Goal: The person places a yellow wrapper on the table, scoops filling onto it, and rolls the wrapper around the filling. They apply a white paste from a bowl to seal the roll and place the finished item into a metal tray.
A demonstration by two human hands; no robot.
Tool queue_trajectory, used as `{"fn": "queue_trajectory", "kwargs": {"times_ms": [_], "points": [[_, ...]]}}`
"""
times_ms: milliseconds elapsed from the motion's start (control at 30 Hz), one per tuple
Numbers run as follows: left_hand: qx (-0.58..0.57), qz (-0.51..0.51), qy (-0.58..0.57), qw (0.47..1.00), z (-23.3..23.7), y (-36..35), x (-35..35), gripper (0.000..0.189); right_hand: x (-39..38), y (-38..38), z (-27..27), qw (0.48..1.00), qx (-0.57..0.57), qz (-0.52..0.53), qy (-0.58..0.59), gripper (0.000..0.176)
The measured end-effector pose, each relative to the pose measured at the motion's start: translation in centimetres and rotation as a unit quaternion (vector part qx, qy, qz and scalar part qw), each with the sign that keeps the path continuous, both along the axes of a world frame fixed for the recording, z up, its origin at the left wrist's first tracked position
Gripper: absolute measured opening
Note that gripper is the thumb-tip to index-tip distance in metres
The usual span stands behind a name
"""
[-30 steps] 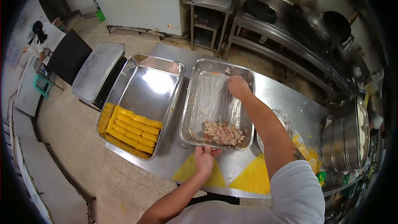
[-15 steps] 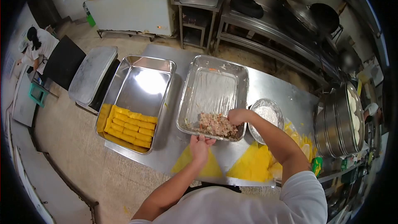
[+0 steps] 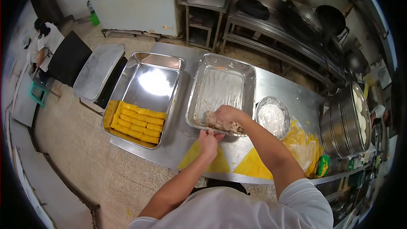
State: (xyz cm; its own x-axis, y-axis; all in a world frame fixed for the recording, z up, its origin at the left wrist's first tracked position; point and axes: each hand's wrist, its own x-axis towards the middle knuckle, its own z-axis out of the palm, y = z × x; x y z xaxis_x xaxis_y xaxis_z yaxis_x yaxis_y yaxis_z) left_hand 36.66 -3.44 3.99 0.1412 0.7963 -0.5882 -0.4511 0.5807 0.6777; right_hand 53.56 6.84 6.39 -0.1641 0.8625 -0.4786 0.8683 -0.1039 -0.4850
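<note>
Fingers of my right hand are bunched in the meat mix, curled in, their tips hidden, so I cannot tell whether they hold any. The mix lies along the near edge of the metal tray, its long side running left to right with that edge; it shows on both sides of my knuckles and towards me. My right hand is the nearer one, right at it. My left hand is just outside, closed narrowly on the near rim. Beyond the tray's right side sits the bowl of white paste; yellow sheets lie by the counter's near edge. Left of the tray, yellow rolls fill the near end of the other pan.
</note>
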Motion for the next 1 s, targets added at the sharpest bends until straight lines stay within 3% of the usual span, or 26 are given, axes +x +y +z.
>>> {"fn": "queue_trajectory", "kwargs": {"times_ms": [33,133,233,333,500,600,700,800,933,1000], "points": [[0.003,0.001,-0.005,1.0,-0.4,0.0,-0.1,0.014,-0.5,-0.5,0.5,0.998,-0.017,-0.026,0.05,0.048],[0.007,0.003,-0.018,1.0,-0.8,0.2,-0.1,0.013,0.0,0.9,2.4,0.999,-0.011,-0.038,0.009,0.055],[-0.002,-0.003,-0.018,1.0,-1.1,0.1,-0.2,0.014,0.8,2.7,-0.6,0.997,-0.007,-0.065,-0.04,0.056],[0.007,-0.019,-0.011,1.0,-1.8,0.3,-0.2,0.016,-1.9,2.0,0.8,0.999,-0.022,0.029,-0.033,0.055],[0.021,-0.01,-0.007,1.0,-0.1,0.1,-0.5,0.017,-2.7,6.6,-2.1,0.988,0.147,-0.022,-0.039,0.031],[0.028,-0.009,-0.03,0.999,-1.3,0.1,-0.5,0.021,-4.3,7.7,-6.5,0.964,0.107,0.234,-0.072,0.027],[0.032,0.014,-0.043,0.998,-1.0,0.0,-0.3,0.022,-8.0,2.8,-0.3,0.984,0.002,0.154,0.092,0.026],[0.016,-0.003,-0.028,0.999,-1.3,0.1,-0.4,0.017,-3.9,2.0,3.1,0.985,0.138,0.041,0.097,0.026],[0.0,-0.012,-0.026,1.0,-1.4,0.2,-0.3,0.01,2.5,-0.5,3.9,0.992,0.034,0.061,-0.109,0.029],[-0.007,-0.006,-0.04,0.999,-0.5,0.2,-0.3,0.01,1.8,-5.1,2.1,0.99,0.122,0.038,-0.06,0.03]]}}
